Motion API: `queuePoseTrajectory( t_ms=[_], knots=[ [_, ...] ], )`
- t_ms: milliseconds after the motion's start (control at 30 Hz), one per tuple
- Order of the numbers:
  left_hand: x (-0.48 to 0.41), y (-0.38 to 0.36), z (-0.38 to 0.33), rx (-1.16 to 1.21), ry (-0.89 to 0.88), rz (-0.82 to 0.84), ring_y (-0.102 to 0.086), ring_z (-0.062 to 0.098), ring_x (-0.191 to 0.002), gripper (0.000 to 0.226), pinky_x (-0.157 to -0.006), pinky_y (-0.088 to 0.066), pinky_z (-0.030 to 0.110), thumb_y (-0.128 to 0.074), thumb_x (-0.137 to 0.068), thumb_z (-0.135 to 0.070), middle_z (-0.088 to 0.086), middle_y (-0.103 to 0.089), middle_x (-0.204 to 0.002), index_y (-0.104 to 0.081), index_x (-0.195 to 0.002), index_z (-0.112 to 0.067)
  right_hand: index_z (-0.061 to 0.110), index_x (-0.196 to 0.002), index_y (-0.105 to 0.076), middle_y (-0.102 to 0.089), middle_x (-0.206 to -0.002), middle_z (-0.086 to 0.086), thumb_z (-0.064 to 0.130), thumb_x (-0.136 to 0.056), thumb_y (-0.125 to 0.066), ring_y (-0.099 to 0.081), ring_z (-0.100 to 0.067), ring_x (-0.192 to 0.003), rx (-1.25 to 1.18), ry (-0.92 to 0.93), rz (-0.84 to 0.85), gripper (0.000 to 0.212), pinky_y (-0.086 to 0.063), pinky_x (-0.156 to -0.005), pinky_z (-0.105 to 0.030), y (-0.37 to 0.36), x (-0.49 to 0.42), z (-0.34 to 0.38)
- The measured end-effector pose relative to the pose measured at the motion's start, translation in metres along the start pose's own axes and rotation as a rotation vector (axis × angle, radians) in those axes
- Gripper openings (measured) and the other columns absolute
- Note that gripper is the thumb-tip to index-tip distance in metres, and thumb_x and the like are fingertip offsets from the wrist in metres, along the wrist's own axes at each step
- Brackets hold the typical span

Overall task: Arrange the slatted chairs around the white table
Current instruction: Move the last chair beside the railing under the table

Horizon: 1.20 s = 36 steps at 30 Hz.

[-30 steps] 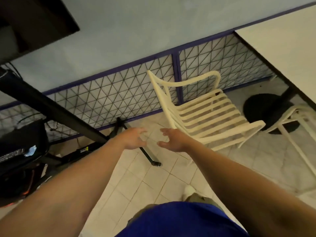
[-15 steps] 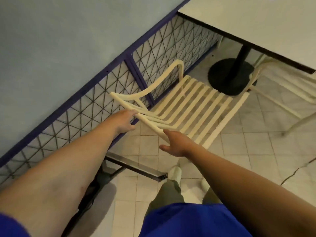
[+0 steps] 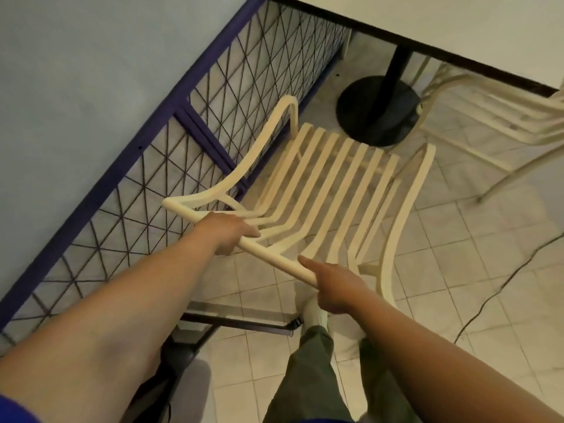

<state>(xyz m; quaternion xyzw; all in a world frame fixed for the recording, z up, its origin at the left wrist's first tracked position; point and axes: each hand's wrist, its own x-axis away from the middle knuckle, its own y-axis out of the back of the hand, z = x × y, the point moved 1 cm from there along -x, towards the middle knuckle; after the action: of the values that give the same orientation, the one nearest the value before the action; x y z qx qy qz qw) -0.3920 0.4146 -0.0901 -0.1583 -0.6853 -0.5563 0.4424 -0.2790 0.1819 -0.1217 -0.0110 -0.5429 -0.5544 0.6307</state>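
Both arms stretched out to slatted chair point(image 3: 274, 257).
Top rail: left grip point(image 3: 230, 233) curled over it; right grip point(image 3: 334, 290) clasping its end, index finger straight.

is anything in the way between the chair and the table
Nothing lies on the floor between the chair and the table. The table's black base stands just past the seat's front, the mesh fence runs close by its left armrest, and a second chair sits to the right.

I log mesh railing point(image 3: 250, 71) close left of the slatted chair point(image 3: 332, 190), black pedestal base point(image 3: 363, 114) just ahead, second chair point(image 3: 488, 117) front-right, open tiled floor point(image 3: 488, 239) rightward.
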Motion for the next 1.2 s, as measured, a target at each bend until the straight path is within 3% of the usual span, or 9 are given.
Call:
queuePoseTrajectory(
  t_ms=[200, 567, 700, 833, 1033, 1200],
  knots=[
    [-0.004, 0.002, 0.007, -0.019, -0.049, 0.077, -0.055, 0.021, -0.114, 0.078, -0.08, -0.045, 0.036, -0.052, -0.092, -0.005, -0.007, -0.054, -0.135, -0.032, -0.147, -0.057, 0.045, -0.153, -0.009, -0.053, -0.132, -0.003, 0.004, -0.083, -0.067, -0.058, -0.022, -0.106, -0.048, 0.029, 0.038, 0.099, -0.052, -0.089, -0.036, 0.005, -0.001, 0.001],
    [-0.037, 0.038, 0.011, -0.032, 0.042, 0.001, -0.056, 0.022, -0.111, 0.078, -0.078, -0.038, 0.035, -0.048, -0.094, -0.005, -0.007, -0.057, -0.13, -0.032, -0.144, -0.063, 0.04, -0.153, -0.017, -0.055, -0.127, -0.007, 0.006, -0.086, -0.064, -0.058, -0.025, -0.102, -0.021, 0.1, 0.036, 0.089, -0.052, -0.087, -0.039, 0.056, -0.033, -0.012],
    [-0.06, 0.062, 0.013, -0.034, 0.046, -0.026, -0.057, 0.021, -0.115, 0.081, -0.082, -0.047, 0.034, -0.051, -0.092, -0.004, -0.006, -0.054, -0.136, -0.031, -0.143, -0.064, 0.04, -0.153, -0.019, -0.054, -0.131, -0.006, 0.008, -0.086, -0.066, -0.057, -0.025, -0.109, -0.03, 0.113, -0.004, 0.088, -0.049, -0.093, -0.039, 0.084, -0.052, -0.026],
    [-0.078, 0.087, 0.027, -0.038, 0.049, -0.032, -0.056, 0.022, -0.117, 0.083, -0.08, -0.043, 0.033, -0.052, -0.091, -0.002, -0.004, -0.052, -0.141, -0.032, -0.143, -0.064, 0.04, -0.153, -0.021, -0.054, -0.13, -0.006, 0.007, -0.085, -0.068, -0.056, -0.025, -0.109, -0.035, 0.11, -0.017, 0.089, -0.048, -0.094, -0.039, 0.105, -0.073, -0.024],
    [-0.098, 0.131, 0.056, -0.067, -0.014, -0.005, -0.052, 0.026, -0.123, 0.08, -0.094, -0.047, 0.041, -0.053, -0.092, 0.0, -0.002, -0.051, -0.142, -0.036, -0.146, -0.055, 0.041, -0.152, -0.024, -0.053, -0.129, -0.003, 0.006, -0.085, -0.066, -0.055, -0.022, -0.109, -0.075, 0.062, -0.059, 0.087, -0.047, -0.092, -0.036, 0.136, -0.107, -0.007],
    [-0.121, 0.158, 0.078, -0.107, -0.071, 0.017, -0.052, 0.024, -0.122, 0.084, -0.093, -0.048, 0.042, -0.055, -0.09, 0.001, -0.003, -0.051, -0.139, -0.031, -0.149, -0.053, 0.046, -0.15, -0.024, -0.054, -0.128, -0.001, 0.009, -0.085, -0.066, -0.056, -0.02, -0.107, -0.077, -0.009, -0.098, 0.086, -0.049, -0.092, -0.036, 0.157, -0.133, 0.0]
  ],
)
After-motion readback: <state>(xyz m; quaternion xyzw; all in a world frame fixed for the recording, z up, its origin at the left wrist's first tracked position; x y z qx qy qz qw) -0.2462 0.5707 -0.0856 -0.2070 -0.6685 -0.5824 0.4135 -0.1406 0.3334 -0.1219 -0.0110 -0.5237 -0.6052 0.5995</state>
